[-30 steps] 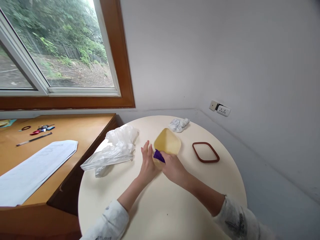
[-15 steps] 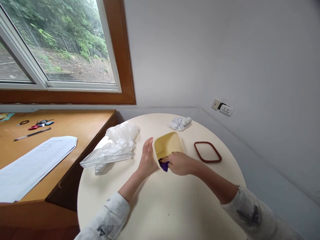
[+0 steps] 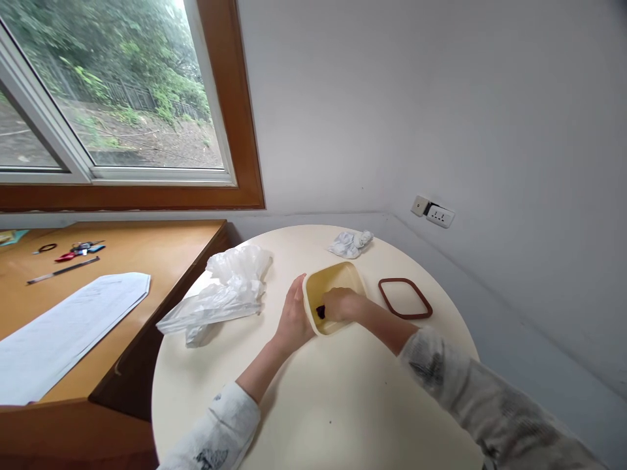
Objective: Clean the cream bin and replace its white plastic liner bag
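Tilted toward me over the round table, a pale yellow square plastic container [image 3: 329,278] shows its open mouth. My left hand [image 3: 294,321] grips it from the left side, with the fingers along the outer wall. My right hand [image 3: 341,305] reaches inside, its fingers closed around a dark purple cloth [image 3: 321,312] and pressed to the inner wall. Most of the cloth is hidden by the hand. To the right of the container, a reddish-brown rounded square ring [image 3: 405,316] lies flat on the table.
A crumpled clear plastic bag [image 3: 230,287] lies on the round table [image 3: 313,405] at the left, and a crumpled white wad [image 3: 351,244] at the back. The wooden desk [image 3: 171,245] on the left bears papers [image 3: 83,326], a pen [image 3: 63,270] and keys [image 3: 81,249].
My right hand has moved up and deeper into the container with the purple cloth, which hung over the near rim before. The container has shifted slightly right.
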